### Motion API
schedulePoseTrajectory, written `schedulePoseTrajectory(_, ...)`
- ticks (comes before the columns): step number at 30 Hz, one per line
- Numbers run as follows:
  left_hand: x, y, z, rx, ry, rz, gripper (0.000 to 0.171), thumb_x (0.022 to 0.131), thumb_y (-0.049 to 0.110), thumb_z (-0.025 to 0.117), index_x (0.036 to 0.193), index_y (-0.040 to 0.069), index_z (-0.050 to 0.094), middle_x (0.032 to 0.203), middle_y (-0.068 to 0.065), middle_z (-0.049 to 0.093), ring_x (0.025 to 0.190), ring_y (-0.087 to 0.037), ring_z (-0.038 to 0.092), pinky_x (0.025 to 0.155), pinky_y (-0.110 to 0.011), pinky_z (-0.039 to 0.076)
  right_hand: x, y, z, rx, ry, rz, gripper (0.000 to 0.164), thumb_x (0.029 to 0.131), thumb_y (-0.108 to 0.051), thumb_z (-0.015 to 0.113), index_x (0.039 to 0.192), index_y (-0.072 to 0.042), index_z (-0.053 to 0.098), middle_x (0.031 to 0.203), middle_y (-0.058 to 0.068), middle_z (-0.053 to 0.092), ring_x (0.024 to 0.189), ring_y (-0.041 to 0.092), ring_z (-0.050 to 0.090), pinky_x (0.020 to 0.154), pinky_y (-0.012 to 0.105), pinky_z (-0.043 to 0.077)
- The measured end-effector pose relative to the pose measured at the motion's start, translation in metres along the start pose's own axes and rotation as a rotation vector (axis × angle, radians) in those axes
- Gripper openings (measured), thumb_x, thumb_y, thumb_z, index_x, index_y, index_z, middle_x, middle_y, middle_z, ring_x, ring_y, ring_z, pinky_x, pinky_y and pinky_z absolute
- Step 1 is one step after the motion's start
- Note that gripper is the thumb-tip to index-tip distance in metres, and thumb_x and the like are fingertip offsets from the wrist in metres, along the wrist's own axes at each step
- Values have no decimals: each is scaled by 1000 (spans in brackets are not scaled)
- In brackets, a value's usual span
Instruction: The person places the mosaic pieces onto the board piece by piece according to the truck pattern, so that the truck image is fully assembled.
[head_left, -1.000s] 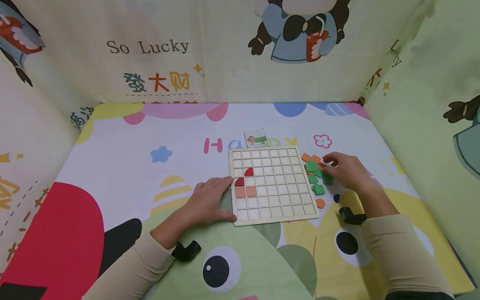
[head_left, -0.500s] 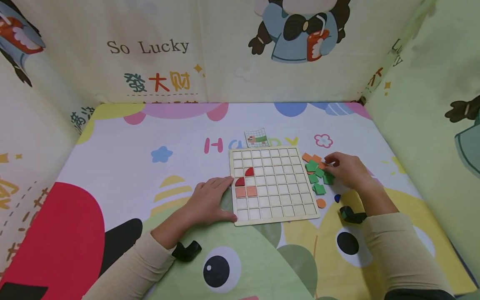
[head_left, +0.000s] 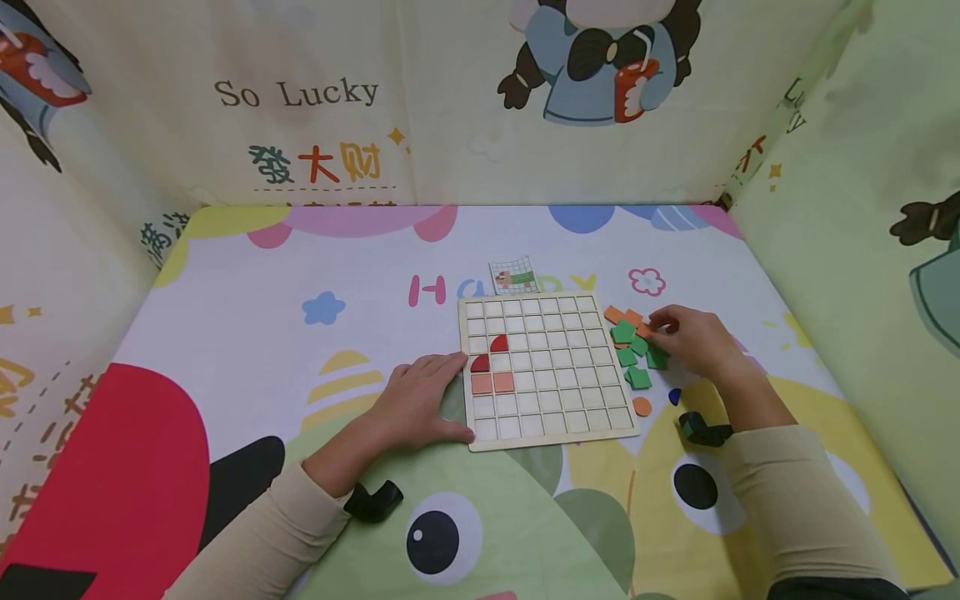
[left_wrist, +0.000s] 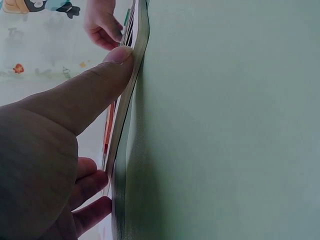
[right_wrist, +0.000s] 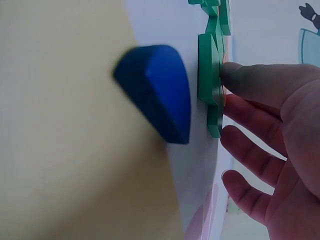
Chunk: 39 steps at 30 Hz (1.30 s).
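Observation:
A wooden grid board (head_left: 555, 432) lies on the patterned tablecloth. Two red quarter-round tiles (head_left: 480, 364) and two salmon square tiles (head_left: 492, 383) sit in cells at its left. My left hand (head_left: 420, 400) touches the board's left edge, thumb (left_wrist: 112, 70) at the near corner and fingers extended farther up. Right of the board, my right hand (head_left: 693, 340) is at a pile of green tiles (head_left: 626, 357) and orange tiles (head_left: 613, 315). Its thumb and index finger pinch an orange tile (head_left: 642, 331) at the pile's edge; the other fingers are loosely bent.
A small picture card (head_left: 513, 276) with a grid drawing lies behind the board. Nearer to me than the pile are a round orange piece (head_left: 641, 407) and a blue piece (head_left: 675, 397). Printed fabric walls (head_left: 450, 100) stand at the back and both sides.

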<state>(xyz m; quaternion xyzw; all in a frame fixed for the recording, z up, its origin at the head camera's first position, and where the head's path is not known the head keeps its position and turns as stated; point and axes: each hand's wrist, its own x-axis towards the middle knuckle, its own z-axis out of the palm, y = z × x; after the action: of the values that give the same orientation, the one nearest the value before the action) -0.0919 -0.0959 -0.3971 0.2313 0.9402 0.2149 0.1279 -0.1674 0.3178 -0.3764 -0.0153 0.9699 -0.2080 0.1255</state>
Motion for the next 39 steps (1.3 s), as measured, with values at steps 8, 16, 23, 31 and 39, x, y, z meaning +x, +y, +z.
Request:
schedulePoseTrajectory(8, 0, 1, 0, 1, -1, -2, 107, 73, 56, 83, 156, 10, 34, 155, -6, 41, 141, -28, 35, 105, -55, 31, 1, 1, 0, -18, 6, 0, 45, 98, -25, 65, 130, 5, 56, 120, 26, 60, 108, 43, 51, 91, 55, 47)
schedulePoseTrajectory(16, 0, 1, -1, -1, -4, -6, 107, 73, 55, 83, 156, 10, 34, 155, -7, 41, 140, -29, 35, 105, -55, 31, 3, 1, 3, -31, 15, 3, 46, 99, -26, 64, 130, 8, 56, 120, 27, 60, 109, 43, 52, 95, 56, 46)
schedulePoseTrajectory(23, 0, 1, 0, -1, -1, -6, 107, 73, 56, 84, 156, 11, 34, 154, -6, 41, 140, -28, 36, 104, -54, 31, -2, -1, -1, -23, 33, 5, 48, 100, -28, 61, 133, 6, 55, 125, 29, 57, 113, 44, 49, 95, 57, 45)
schedulePoseTrajectory(31, 1, -2, 2, -3, 10, 10, 105, 74, 55, 83, 155, 10, 35, 154, -6, 42, 140, -27, 36, 103, -54, 32, -11, -6, 0, 3, 70, -90, 39, 98, -25, 65, 125, 3, 63, 118, 26, 62, 107, 42, 52, 89, 56, 46)
schedulePoseTrajectory(39, 1, -2, 2, -5, 8, 6, 106, 73, 55, 84, 156, 10, 35, 154, -7, 42, 140, -27, 36, 103, -55, 32, -20, -16, 8, -11, 140, -236, 30, 95, -18, 69, 115, 4, 69, 104, 19, 69, 96, 37, 58, 82, 50, 47)
